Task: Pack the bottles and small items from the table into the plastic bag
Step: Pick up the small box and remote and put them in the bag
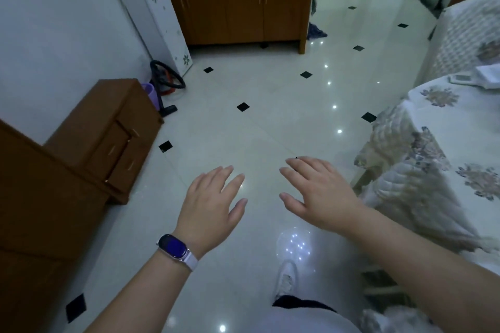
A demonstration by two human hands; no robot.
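Table just beside right hand

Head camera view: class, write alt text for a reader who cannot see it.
A person's left hand and right hand, both open and empty, are held out above a glossy tiled floor. A wristband sits on the left wrist; a wooden cabinet stands at left, a floral cloth drapes furniture at right. No bottles or bag show.
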